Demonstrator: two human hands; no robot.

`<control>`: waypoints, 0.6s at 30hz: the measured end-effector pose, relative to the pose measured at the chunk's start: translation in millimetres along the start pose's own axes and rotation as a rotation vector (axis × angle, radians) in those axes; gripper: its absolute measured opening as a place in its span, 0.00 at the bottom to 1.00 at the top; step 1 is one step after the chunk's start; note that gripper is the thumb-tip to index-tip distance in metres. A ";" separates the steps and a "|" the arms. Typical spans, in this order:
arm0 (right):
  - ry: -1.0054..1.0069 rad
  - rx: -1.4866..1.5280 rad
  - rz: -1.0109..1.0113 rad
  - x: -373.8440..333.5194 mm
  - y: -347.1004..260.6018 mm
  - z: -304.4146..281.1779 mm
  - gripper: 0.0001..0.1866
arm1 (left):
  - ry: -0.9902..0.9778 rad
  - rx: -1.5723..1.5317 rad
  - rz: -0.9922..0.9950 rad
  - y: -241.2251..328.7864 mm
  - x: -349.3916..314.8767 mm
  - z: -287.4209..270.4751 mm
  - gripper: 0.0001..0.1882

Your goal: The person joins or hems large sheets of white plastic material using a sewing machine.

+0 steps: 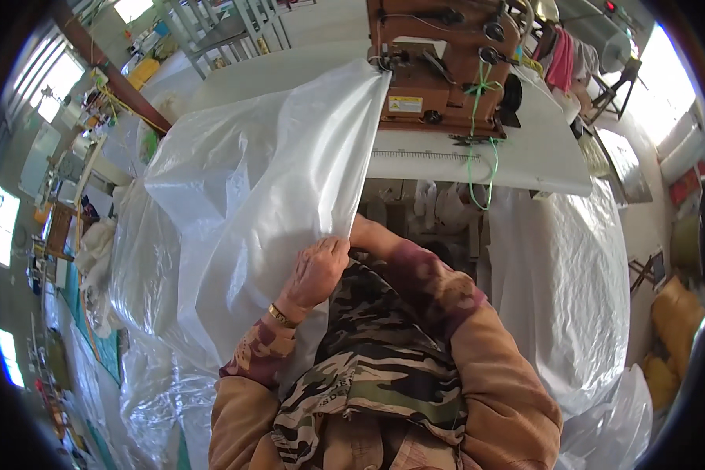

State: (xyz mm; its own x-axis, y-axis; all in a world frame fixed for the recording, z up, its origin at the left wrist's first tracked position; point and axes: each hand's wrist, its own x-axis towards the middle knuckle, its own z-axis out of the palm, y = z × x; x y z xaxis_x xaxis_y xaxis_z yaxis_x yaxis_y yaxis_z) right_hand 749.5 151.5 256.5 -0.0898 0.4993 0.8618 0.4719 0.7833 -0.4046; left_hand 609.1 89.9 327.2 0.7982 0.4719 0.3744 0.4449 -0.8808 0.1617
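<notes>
A large sheet of shiny white plastic [251,168] drapes over the table, its straight edge running taut from the brown sewing machine [439,82] down toward me. With bent fingers, my left hand [315,272] grips that edge near its lower end; a gold-coloured band circles the wrist. My right hand [366,236] meets the same edge from the right, just beyond the left one. Its fingers pass behind the sheet and are hidden. The sheet's far corner lies at the machine's needle area, where the details are too small to make out.
Green string [484,168] hangs from the machine over the pale tabletop [548,157], near a dark pair of snips [474,141]. More white plastic [560,290] hangs at the right. A camouflage apron [392,376] covers my lap. A rust-coloured post [117,74] stands far left.
</notes>
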 end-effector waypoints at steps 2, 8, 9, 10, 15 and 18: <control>-0.273 -0.081 0.250 -2.3 6.2 -39.7 0.12 | 0.044 -0.046 -0.042 0.0 -1.1 6.3 0.03; -0.344 -0.486 0.490 51.1 -6.8 -149.9 0.07 | 0.168 -0.205 -0.183 15.8 -1.9 -1.3 0.04; -0.306 -0.544 0.284 66.4 -6.2 -158.0 0.07 | 0.190 -0.202 -0.190 19.6 -1.6 -4.8 0.03; -0.262 -0.594 0.079 79.8 -5.9 -162.1 0.07 | 0.208 -0.198 -0.194 22.9 -1.2 -8.3 0.03; -0.605 -0.658 -0.116 119.6 -1.8 -168.5 0.08 | 0.177 -0.156 -0.223 28.9 0.6 -21.5 0.04; -0.782 -0.700 -0.145 130.8 0.7 -173.8 0.08 | 0.201 -0.179 -0.234 26.7 2.3 -24.6 0.05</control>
State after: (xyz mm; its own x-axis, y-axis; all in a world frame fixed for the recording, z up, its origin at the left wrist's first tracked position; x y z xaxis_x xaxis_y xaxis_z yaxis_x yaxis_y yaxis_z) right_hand 890.6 153.0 422.2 -0.6080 0.7125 0.3502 0.7891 0.5909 0.1676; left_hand 612.8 66.6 354.9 0.5792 0.6608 0.4774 0.5139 -0.7506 0.4153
